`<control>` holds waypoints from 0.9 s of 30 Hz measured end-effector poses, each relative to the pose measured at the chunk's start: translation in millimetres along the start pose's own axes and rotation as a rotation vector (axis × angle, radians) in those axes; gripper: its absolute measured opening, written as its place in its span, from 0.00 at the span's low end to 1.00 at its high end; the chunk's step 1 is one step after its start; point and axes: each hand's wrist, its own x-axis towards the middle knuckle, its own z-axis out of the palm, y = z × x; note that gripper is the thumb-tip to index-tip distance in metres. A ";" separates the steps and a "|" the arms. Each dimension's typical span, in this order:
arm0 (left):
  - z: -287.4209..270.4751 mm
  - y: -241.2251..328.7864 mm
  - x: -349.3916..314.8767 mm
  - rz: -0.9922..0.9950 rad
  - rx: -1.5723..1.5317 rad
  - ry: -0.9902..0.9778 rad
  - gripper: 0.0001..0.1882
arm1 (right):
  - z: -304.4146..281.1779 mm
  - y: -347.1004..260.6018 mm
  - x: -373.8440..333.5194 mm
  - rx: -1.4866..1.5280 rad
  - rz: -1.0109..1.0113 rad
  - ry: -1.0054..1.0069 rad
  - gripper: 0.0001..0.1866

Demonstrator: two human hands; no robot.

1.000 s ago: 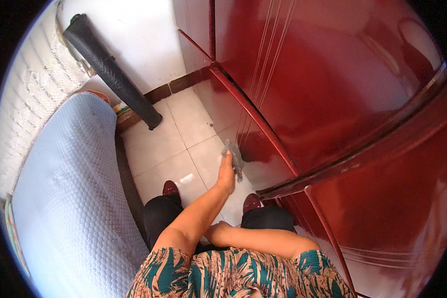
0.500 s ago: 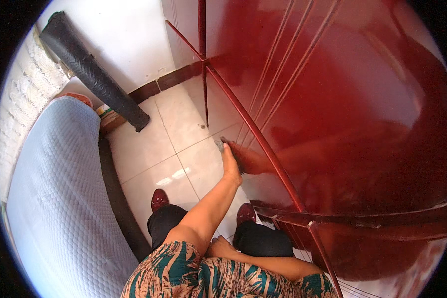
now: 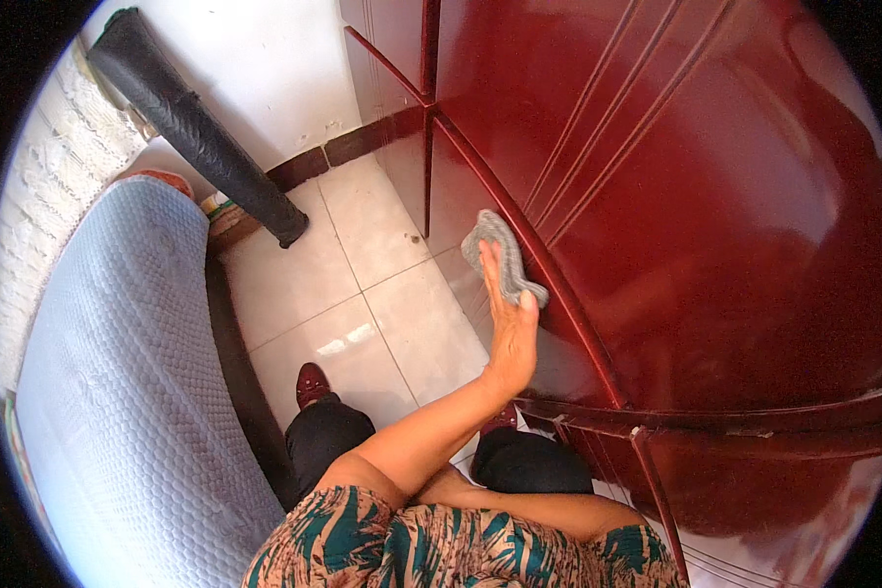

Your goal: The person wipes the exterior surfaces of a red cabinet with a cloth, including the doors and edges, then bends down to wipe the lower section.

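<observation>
My left hand (image 3: 512,328) reaches forward and presses a grey cloth (image 3: 497,245) against the glossy dark red cabinet (image 3: 735,225), below the raised red trim strip (image 3: 524,235). Its fingers lie along the cloth, and the thumb sits at the cloth's near edge. My right arm lies bent across my body. Only a part of my right hand (image 3: 446,485) shows beside the left forearm, its fingers hidden.
At left stands a bed with a pale blue quilted cover (image 3: 118,372). A black wrapped roll (image 3: 201,132) leans in the corner against the white wall (image 3: 255,78). Light tiles (image 3: 284,284) cover the floor around my dark red shoes (image 3: 312,384). A lower cabinet ledge (image 3: 715,426) juts out at right.
My left hand has moved up and right along the cabinet, and the grey cloth now shows clearly. My right hand has become more covered by the left forearm. The view has shifted slightly.
</observation>
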 end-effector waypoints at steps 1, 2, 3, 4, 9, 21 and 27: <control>-5.1 -19.4 1.1 -0.034 0.050 0.041 0.41 | 3.4 1.7 0.9 0.013 0.034 -0.063 0.31; -8.6 -36.8 4.7 -0.148 0.058 0.108 0.40 | -11.9 -10.4 -1.9 0.021 0.077 -0.126 0.30; -15.9 -53.0 2.9 -0.263 -0.004 0.156 0.42 | -19.9 -17.3 -2.9 0.029 0.121 -0.189 0.30; -21.9 -81.2 -2.6 -0.477 -0.080 0.143 0.44 | -8.5 -5.0 -2.9 0.019 0.117 -0.163 0.31; -42.7 -137.2 -52.0 -0.970 -0.453 -0.016 0.48 | -4.5 -1.3 -1.4 -0.107 -0.022 -0.016 0.28; 3.6 11.8 -7.4 0.066 0.056 -0.057 0.45 | -14.0 -4.7 -0.5 -0.070 0.021 -0.032 0.28; -12.0 -16.6 33.4 -0.059 -0.072 -0.030 0.47 | -2.4 5.6 22.4 -0.318 0.111 -0.421 0.20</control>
